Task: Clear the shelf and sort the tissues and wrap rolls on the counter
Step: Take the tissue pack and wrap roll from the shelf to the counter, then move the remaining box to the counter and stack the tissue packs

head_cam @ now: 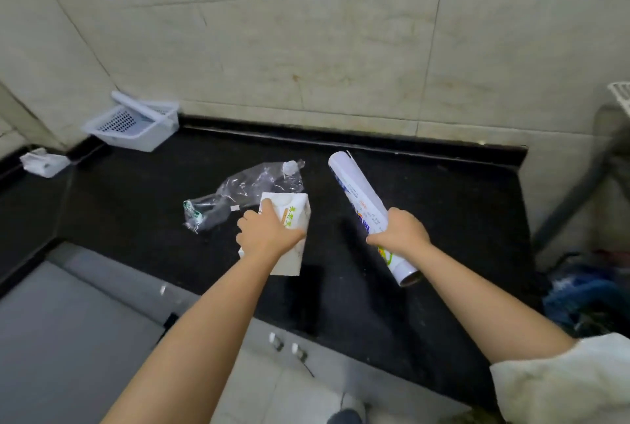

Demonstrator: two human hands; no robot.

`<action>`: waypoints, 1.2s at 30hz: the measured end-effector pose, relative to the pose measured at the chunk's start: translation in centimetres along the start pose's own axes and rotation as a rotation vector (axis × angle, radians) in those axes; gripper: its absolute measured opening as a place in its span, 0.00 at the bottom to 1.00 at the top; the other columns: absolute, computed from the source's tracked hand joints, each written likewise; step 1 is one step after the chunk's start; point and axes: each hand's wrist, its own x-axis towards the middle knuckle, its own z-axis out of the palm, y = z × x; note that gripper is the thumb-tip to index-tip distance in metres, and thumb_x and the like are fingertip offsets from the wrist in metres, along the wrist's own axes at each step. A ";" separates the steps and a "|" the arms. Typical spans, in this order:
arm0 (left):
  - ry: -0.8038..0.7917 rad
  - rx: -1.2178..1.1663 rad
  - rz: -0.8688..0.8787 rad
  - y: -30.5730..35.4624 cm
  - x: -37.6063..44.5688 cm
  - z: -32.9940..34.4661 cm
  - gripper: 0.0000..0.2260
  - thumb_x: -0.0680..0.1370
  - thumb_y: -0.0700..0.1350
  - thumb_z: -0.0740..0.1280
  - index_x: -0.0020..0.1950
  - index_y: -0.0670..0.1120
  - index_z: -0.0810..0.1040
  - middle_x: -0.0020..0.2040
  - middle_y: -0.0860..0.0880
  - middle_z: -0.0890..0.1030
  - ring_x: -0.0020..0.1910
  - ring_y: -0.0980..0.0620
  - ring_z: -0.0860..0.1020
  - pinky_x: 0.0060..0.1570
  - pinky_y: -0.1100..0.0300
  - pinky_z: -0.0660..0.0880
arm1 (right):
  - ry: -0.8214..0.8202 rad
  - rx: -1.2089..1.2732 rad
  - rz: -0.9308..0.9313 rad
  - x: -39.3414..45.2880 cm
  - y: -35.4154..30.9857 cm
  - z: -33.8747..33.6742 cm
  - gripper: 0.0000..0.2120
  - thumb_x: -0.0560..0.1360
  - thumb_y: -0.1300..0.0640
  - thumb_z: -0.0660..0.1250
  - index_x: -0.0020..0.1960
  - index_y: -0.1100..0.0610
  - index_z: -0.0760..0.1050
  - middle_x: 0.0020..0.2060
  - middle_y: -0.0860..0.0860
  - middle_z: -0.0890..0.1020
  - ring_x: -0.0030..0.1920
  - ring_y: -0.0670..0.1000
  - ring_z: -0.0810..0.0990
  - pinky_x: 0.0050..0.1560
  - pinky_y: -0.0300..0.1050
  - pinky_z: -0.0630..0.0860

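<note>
the left hand (269,236) covers the middle of the tissue pack (289,219), so most of its print is hidden; the green characters that show are too blurred to read. the right hand (400,231) hides a band of the wrap roll (358,198), whose label text is too small to tell. a white rack (620,94) is cut off by the right edge. the blue heap (579,301) beside the worktop (443,253) is too blurred to identify.
</note>
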 end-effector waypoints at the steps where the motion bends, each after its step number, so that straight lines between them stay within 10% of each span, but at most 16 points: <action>1: -0.006 -0.005 -0.024 0.4 1.5 0.6 0.36 0.68 0.57 0.70 0.70 0.46 0.60 0.65 0.39 0.68 0.64 0.39 0.67 0.60 0.47 0.69 | 0.008 -0.006 0.035 1.9 0.2 0.5 0.24 0.64 0.51 0.71 0.55 0.62 0.70 0.52 0.56 0.75 0.45 0.55 0.75 0.31 0.41 0.66; 21: -0.026 0.081 0.187 8.7 16.2 12.5 0.36 0.70 0.57 0.66 0.73 0.46 0.57 0.68 0.39 0.65 0.67 0.40 0.63 0.65 0.47 0.63 | 0.068 -0.226 0.217 13.9 2.9 5.5 0.35 0.73 0.46 0.62 0.73 0.58 0.51 0.63 0.61 0.68 0.61 0.61 0.68 0.57 0.53 0.70; 27: -0.088 0.229 0.525 7.3 15.2 11.2 0.31 0.78 0.53 0.57 0.76 0.41 0.50 0.78 0.40 0.46 0.77 0.43 0.45 0.75 0.48 0.45 | 0.060 -0.223 0.216 12.8 1.7 4.5 0.35 0.75 0.44 0.60 0.73 0.58 0.50 0.66 0.59 0.68 0.64 0.60 0.67 0.61 0.54 0.68; 36: -0.108 0.460 1.124 11.6 9.6 6.1 0.16 0.75 0.45 0.60 0.60 0.39 0.70 0.65 0.40 0.69 0.66 0.42 0.65 0.63 0.53 0.64 | 0.295 -0.324 0.338 0.2 2.7 -2.3 0.29 0.76 0.46 0.58 0.72 0.57 0.56 0.72 0.58 0.62 0.74 0.59 0.55 0.72 0.54 0.57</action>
